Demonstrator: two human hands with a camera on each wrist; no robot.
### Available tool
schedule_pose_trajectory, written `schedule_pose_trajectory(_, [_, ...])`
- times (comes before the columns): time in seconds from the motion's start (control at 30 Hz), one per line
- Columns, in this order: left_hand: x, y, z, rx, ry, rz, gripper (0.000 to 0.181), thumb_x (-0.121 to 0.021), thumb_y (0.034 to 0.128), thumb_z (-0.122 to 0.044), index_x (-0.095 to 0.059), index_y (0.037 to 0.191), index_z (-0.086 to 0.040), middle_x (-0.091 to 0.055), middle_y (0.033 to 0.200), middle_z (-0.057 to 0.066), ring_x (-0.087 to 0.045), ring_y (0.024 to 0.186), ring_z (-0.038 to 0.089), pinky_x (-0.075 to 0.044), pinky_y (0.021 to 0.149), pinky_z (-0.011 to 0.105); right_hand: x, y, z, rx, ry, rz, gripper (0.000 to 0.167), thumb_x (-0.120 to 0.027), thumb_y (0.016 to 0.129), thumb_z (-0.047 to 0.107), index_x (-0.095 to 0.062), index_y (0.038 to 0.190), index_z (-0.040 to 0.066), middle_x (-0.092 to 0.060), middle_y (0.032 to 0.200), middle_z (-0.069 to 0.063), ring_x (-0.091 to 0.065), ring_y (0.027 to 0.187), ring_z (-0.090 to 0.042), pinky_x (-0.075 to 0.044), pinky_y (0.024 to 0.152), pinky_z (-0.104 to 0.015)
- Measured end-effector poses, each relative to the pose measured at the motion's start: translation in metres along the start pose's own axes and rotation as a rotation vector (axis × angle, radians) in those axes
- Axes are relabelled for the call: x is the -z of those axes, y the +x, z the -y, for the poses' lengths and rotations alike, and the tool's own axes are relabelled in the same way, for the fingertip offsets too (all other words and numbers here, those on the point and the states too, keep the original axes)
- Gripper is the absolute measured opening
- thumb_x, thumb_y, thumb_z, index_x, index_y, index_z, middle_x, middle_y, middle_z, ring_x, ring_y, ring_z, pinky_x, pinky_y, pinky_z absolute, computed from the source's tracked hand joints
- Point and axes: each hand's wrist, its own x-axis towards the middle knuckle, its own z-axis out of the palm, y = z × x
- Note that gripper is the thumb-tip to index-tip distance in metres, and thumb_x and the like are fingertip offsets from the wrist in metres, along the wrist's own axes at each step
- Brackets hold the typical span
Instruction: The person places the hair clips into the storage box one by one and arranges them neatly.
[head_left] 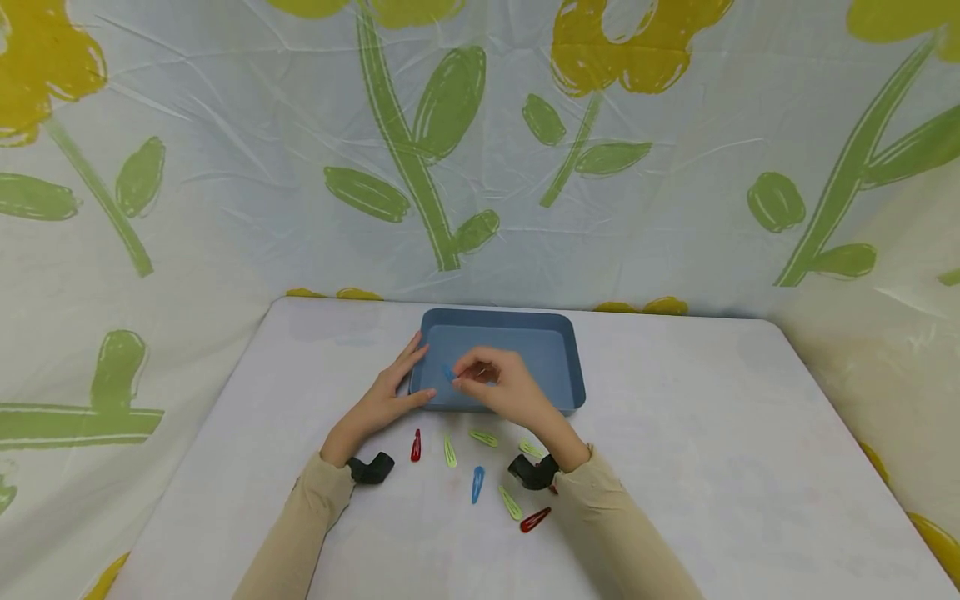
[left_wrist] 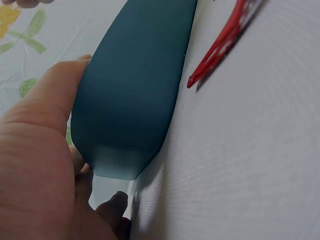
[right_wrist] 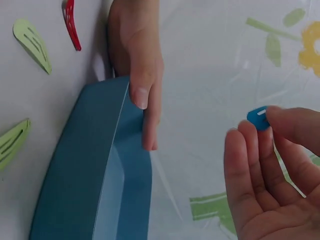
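While the left hand (head_left: 386,398) rests on the left near corner of the blue tray (head_left: 517,342), fingers straight and spread, thumb at the near rim, the right hand (head_left: 504,387) pinches a blue hair clip (head_left: 448,372) between thumb and fingertips. That clip is above the tray, apart from it; right wrist view shows one end sticking out of the pinch. Loose clips on the white table (head_left: 697,433), near side of tray: red clip (head_left: 416,446) closest to the left wrist, green clip (head_left: 450,451) just beside it, another green near the tray, one more by the right wrist's black mount (head_left: 532,472). Lower down: second blue clip (head_left: 477,485), fourth green (head_left: 510,503), second red (head_left: 536,520). Flower-print cloth (head_left: 495,183) behind.
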Motion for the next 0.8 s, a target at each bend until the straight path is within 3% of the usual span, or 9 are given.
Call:
schedule_pose_trajectory(0.17, [0.004, -0.003, -0.027, 0.008, -0.010, 0.014, 0.076, -0.068, 0.0933, -0.009, -0.025, 0.154, 0.005, -0.005, 0.164, 0.020, -0.004, 0.151, 0.036, -0.012, 0.116, 0.062, 0.000, 0.015, 0.000, -0.009, 0.056, -0.083, 0.011, -0.068, 0.090, -0.001, -0.068, 0.099, -0.007, -0.069, 0.092, -0.015, -0.066, 0.083, -0.028, -0.057, 0.073, -0.035])
schedule_pose_trajectory(0.27, [0.004, -0.003, -0.028, 0.008, -0.004, 0.013, 0.075, -0.068, 0.0938, -0.011, -0.026, 0.154, 0.004, -0.005, 0.165, 0.019, -0.004, 0.151, 0.035, -0.012, 0.117, 0.060, 0.000, 0.026, -0.013, -0.030, 0.108, -0.114, 0.013, -0.068, 0.091, 0.002, -0.068, 0.101, -0.007, -0.069, 0.088, -0.015, -0.065, 0.080, -0.028, -0.057, 0.072, -0.039])
schedule_pose_trajectory(0.47, [0.005, -0.003, -0.029, 0.021, 0.000, 0.008, 0.076, -0.068, 0.0936, -0.012, -0.026, 0.154, 0.003, -0.005, 0.165, 0.018, -0.004, 0.151, 0.034, -0.012, 0.117, 0.060, 0.000, 0.045, -0.022, -0.139, 0.257, -0.182, 0.017, -0.067, 0.093, 0.003, -0.067, 0.106, -0.008, -0.068, 0.091, -0.017, -0.064, 0.083, -0.039, -0.051, 0.084, -0.058])
schedule_pose_trajectory(0.57, [0.005, -0.003, -0.029, 0.021, -0.002, 0.009, 0.076, -0.068, 0.0937, -0.012, -0.025, 0.154, 0.003, -0.005, 0.165, 0.017, -0.004, 0.151, 0.033, -0.012, 0.117, 0.060, -0.001, 0.053, -0.027, -0.200, 0.310, -0.223, 0.017, -0.067, 0.093, 0.004, -0.067, 0.107, -0.006, -0.068, 0.093, -0.012, -0.065, 0.086, -0.037, -0.051, 0.089, -0.057])
schedule_pose_trajectory(0.8, [0.004, -0.004, -0.030, 0.030, -0.007, 0.008, 0.077, -0.069, 0.0937, -0.013, -0.025, 0.155, 0.003, -0.005, 0.165, 0.017, -0.004, 0.151, 0.033, -0.012, 0.117, 0.059, -0.003, 0.070, -0.047, -0.374, 0.417, -0.300, 0.020, -0.068, 0.092, 0.005, -0.068, 0.109, -0.006, -0.068, 0.090, -0.003, -0.060, 0.104, -0.048, -0.052, 0.093, -0.048])
